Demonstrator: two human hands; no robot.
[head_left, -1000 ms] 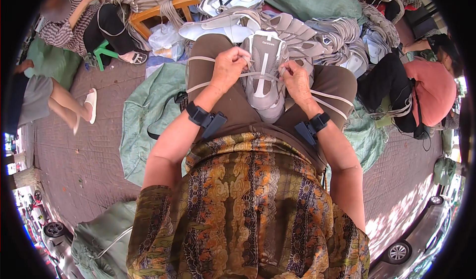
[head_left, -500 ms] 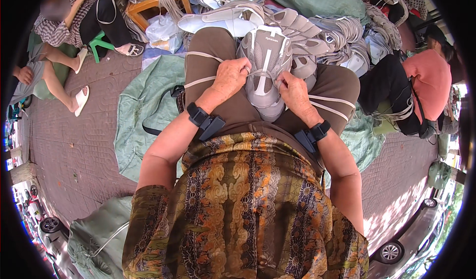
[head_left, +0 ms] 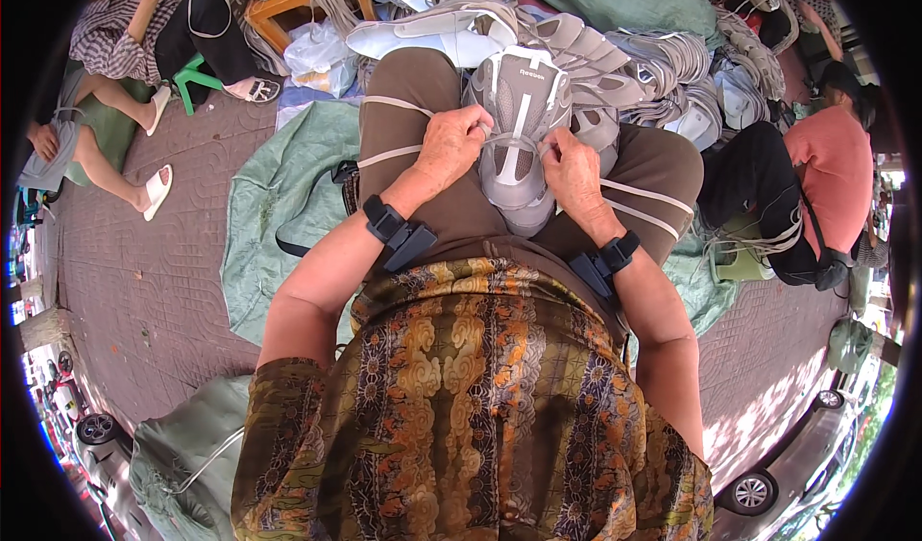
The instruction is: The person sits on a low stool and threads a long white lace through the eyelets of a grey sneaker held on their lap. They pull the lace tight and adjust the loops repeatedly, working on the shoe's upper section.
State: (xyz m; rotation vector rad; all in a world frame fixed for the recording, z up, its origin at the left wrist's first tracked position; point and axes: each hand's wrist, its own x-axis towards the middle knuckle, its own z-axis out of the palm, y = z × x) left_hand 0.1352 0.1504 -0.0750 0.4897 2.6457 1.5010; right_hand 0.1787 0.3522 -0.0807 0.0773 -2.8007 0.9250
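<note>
A grey and white shoe upper (head_left: 516, 193) rests between my thighs, its rounded end toward me and a white strip down its middle. Across it runs a pale grey shoelace (head_left: 515, 143). My left hand (head_left: 453, 145) pinches this lace at the shoe's left edge, finger and thumb pressed together. At the right edge my right hand (head_left: 574, 171) is closed in a pinch on the lace too; the exact grip is partly hidden by the fingers. More pale laces (head_left: 645, 210) lie looped over both of my thighs.
Beyond my knees lies a heap of grey shoe uppers (head_left: 663, 61). A wooden stool (head_left: 264, 27) and a plastic bag (head_left: 320, 59) stand at its left. Green sheeting (head_left: 274, 195) spreads around me. Other people sit to the left and right, one in a pink top (head_left: 828, 161).
Both hands keep their pinch beside the shoe upper. The right hand has shifted slightly up and right. The person in pink at the right has leaned a little.
</note>
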